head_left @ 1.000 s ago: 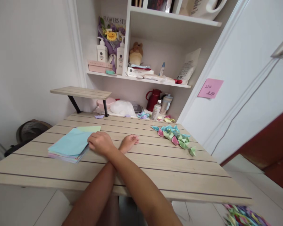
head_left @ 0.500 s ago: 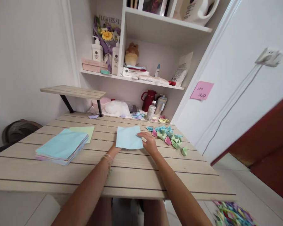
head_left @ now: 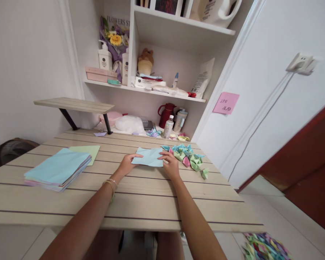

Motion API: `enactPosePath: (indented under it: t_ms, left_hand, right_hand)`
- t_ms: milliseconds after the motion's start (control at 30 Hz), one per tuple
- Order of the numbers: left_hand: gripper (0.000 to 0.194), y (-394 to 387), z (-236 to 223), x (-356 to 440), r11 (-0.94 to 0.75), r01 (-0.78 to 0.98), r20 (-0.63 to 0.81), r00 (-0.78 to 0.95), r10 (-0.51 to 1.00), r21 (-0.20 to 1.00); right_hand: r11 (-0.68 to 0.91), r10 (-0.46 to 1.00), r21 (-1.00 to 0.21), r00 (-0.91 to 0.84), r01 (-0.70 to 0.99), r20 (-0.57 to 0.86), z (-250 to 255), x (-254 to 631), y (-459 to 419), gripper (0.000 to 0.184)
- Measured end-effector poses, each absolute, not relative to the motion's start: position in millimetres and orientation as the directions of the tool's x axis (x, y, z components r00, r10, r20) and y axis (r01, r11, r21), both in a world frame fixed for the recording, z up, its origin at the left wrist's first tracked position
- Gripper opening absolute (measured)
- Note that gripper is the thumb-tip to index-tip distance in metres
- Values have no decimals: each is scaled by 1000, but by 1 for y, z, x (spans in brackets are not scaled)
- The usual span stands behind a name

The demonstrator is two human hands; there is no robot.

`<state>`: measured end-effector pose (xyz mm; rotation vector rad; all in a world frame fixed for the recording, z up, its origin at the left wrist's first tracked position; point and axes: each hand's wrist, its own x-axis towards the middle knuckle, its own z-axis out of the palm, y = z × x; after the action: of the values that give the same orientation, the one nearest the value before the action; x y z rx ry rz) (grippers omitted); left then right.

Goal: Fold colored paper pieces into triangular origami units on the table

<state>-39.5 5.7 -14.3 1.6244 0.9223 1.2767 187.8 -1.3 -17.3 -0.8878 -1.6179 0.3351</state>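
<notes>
A light blue sheet of paper (head_left: pixel 148 157) is held between my two hands, just over the middle of the table. My left hand (head_left: pixel 126 164) grips its left edge, thumb on top and fingers underneath. On the right edge my right hand (head_left: pixel 171 165) has its fingertips on top, with the thumb hidden. Close to the right hand lies a group of folded paper pieces (head_left: pixel 189 157) in blue, green and pink. Off to the left is a stack of coloured paper (head_left: pixel 58 168) with a blue sheet uppermost, and a green sheet (head_left: pixel 90 151) pokes out behind it.
A small raised shelf (head_left: pixel 74 104) on black legs stands at the table's back left. Behind the table are a clear bottle (head_left: pixel 168 127), a red jug (head_left: pixel 167 115) and a cup (head_left: pixel 180 120). More folded paper (head_left: pixel 265 245) is heaped on the floor at right.
My left hand has come from beneath the sheet to its left edge, thumb now on top. The sheet looks flatter and lower. The whole view has shifted slightly.
</notes>
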Motion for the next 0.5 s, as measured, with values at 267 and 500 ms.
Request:
enactPosePath:
  t_ms: [267,500]
  left_hand:
    - [33,6,-14,-31,-249,-150,254,10,967,957]
    - [52,7,-11,-28,-291,-319,245,-177,953,902]
  right_hand:
    - [479,872,-878,113,9,477,-16,174,-2,17]
    - [453,883,-875,220,-168,415,-19,163,-2,63]
